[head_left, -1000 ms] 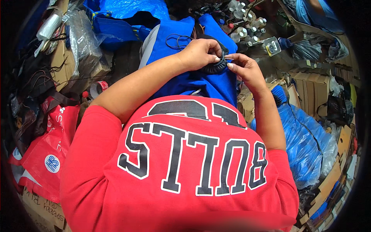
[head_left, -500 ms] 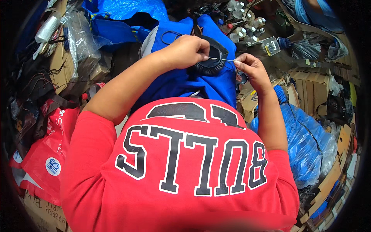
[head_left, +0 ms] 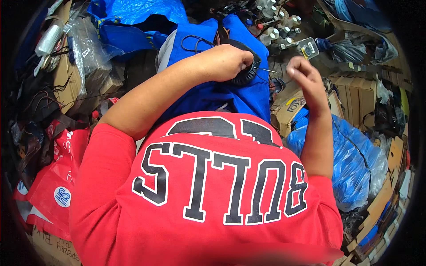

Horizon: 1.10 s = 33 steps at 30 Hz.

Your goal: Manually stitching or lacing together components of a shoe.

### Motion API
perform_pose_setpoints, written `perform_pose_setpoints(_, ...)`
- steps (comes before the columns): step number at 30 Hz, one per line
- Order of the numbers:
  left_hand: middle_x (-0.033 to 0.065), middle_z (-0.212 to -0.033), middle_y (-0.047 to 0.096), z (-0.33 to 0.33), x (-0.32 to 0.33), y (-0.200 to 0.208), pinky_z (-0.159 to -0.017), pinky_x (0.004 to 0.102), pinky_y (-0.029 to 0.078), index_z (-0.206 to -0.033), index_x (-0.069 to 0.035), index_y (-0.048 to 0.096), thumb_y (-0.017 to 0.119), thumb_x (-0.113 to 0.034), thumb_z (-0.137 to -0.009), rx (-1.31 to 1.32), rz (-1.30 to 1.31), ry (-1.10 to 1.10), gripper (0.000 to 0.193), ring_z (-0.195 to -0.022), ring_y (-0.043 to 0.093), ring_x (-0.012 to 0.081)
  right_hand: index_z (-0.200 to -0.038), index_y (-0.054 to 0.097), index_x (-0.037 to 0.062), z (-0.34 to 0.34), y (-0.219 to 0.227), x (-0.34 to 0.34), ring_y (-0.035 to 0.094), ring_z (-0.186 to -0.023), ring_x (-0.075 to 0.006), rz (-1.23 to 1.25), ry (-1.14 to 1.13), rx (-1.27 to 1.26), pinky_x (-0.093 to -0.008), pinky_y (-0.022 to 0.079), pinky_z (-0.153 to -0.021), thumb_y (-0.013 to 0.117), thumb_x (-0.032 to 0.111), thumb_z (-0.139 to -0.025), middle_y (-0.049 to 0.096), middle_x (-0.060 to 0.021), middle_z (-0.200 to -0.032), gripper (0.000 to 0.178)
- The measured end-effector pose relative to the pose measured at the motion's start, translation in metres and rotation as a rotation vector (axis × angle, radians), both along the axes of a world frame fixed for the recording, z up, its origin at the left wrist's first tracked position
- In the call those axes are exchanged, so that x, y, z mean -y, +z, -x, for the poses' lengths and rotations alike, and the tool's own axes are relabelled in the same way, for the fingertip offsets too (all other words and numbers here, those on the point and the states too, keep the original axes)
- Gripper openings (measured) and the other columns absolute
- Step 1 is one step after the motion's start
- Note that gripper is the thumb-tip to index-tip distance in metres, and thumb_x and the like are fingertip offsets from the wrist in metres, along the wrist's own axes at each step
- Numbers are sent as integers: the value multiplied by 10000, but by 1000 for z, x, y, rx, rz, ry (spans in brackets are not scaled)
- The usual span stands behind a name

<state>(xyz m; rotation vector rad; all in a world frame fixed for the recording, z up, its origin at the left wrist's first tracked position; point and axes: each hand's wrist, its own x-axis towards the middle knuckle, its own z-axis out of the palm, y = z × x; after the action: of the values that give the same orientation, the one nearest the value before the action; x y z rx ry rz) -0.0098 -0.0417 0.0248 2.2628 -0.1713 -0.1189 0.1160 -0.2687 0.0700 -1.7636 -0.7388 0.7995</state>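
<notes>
On my lap, over blue cloth (head_left: pixel 195 93), rests a black shoe-like piece (head_left: pixel 243 80) with a ribbed edge; its upper part is partly behind my left hand. My left hand (head_left: pixel 233 62) is closed at this piece, around a thin metal awl whose handle is hidden. The awl's shaft (head_left: pixel 267 70) sticks out beyond the black edge, pointing right. My right hand (head_left: pixel 307 79) is raised to the right of the tip, apart from it, with thumb and fingers pinched together; whatever they hold is too small to see. A dark cord (head_left: pixel 197 40) lies looped on the cloth left of the piece.
Several small bottles (head_left: pixel 279 33) with caps stand ahead on the right, near a clear plastic container (head_left: pixel 308 48). Cardboard boxes (head_left: pixel 353 104) and a blue plastic-wrapped bundle (head_left: pixel 341 159) are on my right. A blue bag (head_left: pixel 137 22) and a red bag (head_left: pixel 55 177) are on my left.
My right hand has left the awl's tip and moved away to the right. My left hand has shifted right, closer to the ribbed edge, and the shaft now reaches farther out.
</notes>
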Motion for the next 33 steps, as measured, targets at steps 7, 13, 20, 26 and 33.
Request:
perform_pose_setpoints(7,201,-790,622,-1,0,-3,-660,429,466,-934,-34,583,549,-136,-847,9,-30,-4,139,-762,606,379,-885,643,43,-8,5,-23,580,-831,-197,137,-13,594,-331,455,-753,645,182,-818,575,-78,-942,154)
perform_pose_setpoints(13,204,-742,592,-3,-1,-1,-630,453,444,-891,-36,548,537,-149,-853,18,-90,-50,120,-738,586,390,-886,582,111,25,17,-48,576,-847,-254,446,514,1146,-385,386,-822,572,193,-833,610,-60,-813,98)
perform_pose_setpoints(20,169,-724,565,13,-16,-7,-624,448,431,-862,-57,508,525,-117,-837,182,-123,-124,67,-730,575,369,-872,552,131,24,-3,-49,584,-771,-266,405,560,1032,-377,404,-765,567,124,-809,591,-64,-698,66)
perform_pose_setpoints(26,130,-739,604,41,-38,1,-647,433,456,-863,-81,523,505,-84,-789,292,-395,-110,77,-748,604,338,-821,543,116,18,-12,-43,569,-754,-296,283,513,1014,-387,409,-770,575,86,-775,564,-94,-679,63)
perform_pose_setpoints(33,12,-743,533,114,-121,2,-666,237,403,-876,-33,553,565,-94,-876,42,173,460,62,-715,479,89,-828,659,47,-4,-19,22,456,-618,-26,235,-65,109,-204,371,-530,680,175,-829,567,33,-688,130)
